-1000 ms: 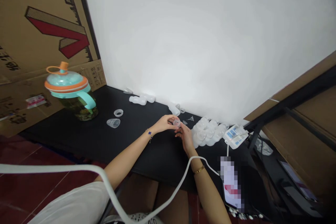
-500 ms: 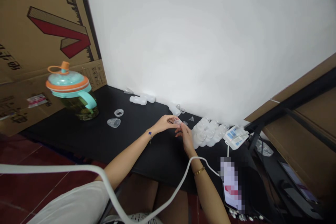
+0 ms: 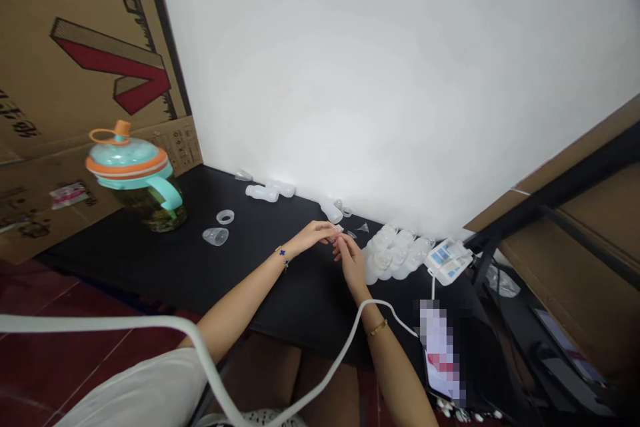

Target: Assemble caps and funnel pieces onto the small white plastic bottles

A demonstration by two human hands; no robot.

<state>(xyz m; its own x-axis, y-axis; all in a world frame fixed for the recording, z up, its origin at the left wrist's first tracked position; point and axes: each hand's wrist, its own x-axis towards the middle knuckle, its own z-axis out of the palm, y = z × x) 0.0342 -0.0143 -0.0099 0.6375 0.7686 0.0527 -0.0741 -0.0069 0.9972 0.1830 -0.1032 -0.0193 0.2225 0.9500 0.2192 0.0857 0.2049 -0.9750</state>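
Both hands meet over the black table (image 3: 210, 273) near its back edge. My left hand (image 3: 313, 237) has its fingers curled round a small clear plastic piece (image 3: 338, 229), which barely shows at the fingertips. My right hand (image 3: 351, 260) pinches the same piece from the right. A cluster of clear plastic bottles (image 3: 395, 255) lies just right of my hands. A tiny clear funnel (image 3: 363, 227) sits behind them.
A teal and orange lidded jug (image 3: 137, 177) stands at the left before a cardboard box (image 3: 75, 80). A clear cup (image 3: 215, 236) and ring (image 3: 225, 217) lie near it. More bottles (image 3: 270, 191) line the white wall. A white packet (image 3: 447, 260) and a phone (image 3: 440, 350) are at the right.
The hands have closed in more tightly on the small clear piece, which shows less than before. Nothing else on the table has moved.
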